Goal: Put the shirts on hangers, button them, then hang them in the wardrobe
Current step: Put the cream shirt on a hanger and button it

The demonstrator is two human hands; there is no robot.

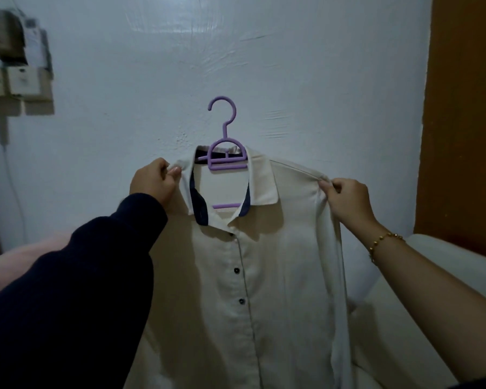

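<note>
Operator: How far along is the task, from what shows?

Observer: You have the cream shirt (264,276) on the purple hanger (225,161), raised in front of the white wall (292,66). The two dark buttons (237,270) on the chest look closed. For the one nearest the collar, I cannot tell. So I judge that the hanger step is done, the buttoning is almost done, and the hanging in the wardrobe is not yet done.

Operator: And my hands?

Observer: Your left hand (152,182) pinches the cloth just beside the collar, thumb against curled fingers. Your right hand (345,197) pinches the shoulder seam in the same way. The hook is free, on no rail.

Operator: What is hidden from you?

Observer: The bottom edge cuts off the lower shirt, so the lower buttons are unknown. Your dark sleeve (82,290) covers one side of it. The brown panel (460,108) at the right may be the wardrobe, but I cannot say. The pink cloth (26,262) at the left is too blurred to name.
</note>
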